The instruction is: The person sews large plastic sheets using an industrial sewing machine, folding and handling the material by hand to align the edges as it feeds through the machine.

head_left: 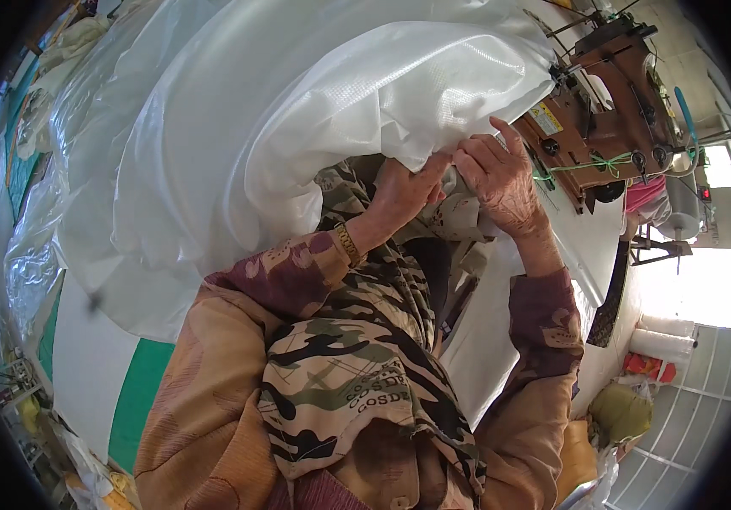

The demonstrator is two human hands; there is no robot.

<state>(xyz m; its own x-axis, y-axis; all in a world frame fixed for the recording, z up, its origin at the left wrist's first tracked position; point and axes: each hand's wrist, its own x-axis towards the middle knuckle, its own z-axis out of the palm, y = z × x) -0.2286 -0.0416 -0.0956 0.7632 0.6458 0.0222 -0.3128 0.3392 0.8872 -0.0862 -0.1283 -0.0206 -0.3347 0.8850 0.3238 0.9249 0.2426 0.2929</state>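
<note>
A large, glossy white woven plastic sheet (297,93) spreads in folds across the work surface and hangs toward my lap. Its near edge is pinched by my left hand (403,200), with the thumb and forefinger pressed together. Close beside it, my right hand (501,183) has its fingers curled on the same edge, with one finger lifted. The fingertips of both hands nearly meet, and part of the grip is hidden by the folds. A brown sewing machine (603,110) stands just right of my hands, and the sheet's right end reaches its needle side.
A camouflage apron (340,374) covers my lap. Green thread (608,161) runs along the sewing machine. White rolls (663,340) and an olive sack (620,412) lie at the right by a bright window. Clear plastic film (34,255) is heaped at the far left.
</note>
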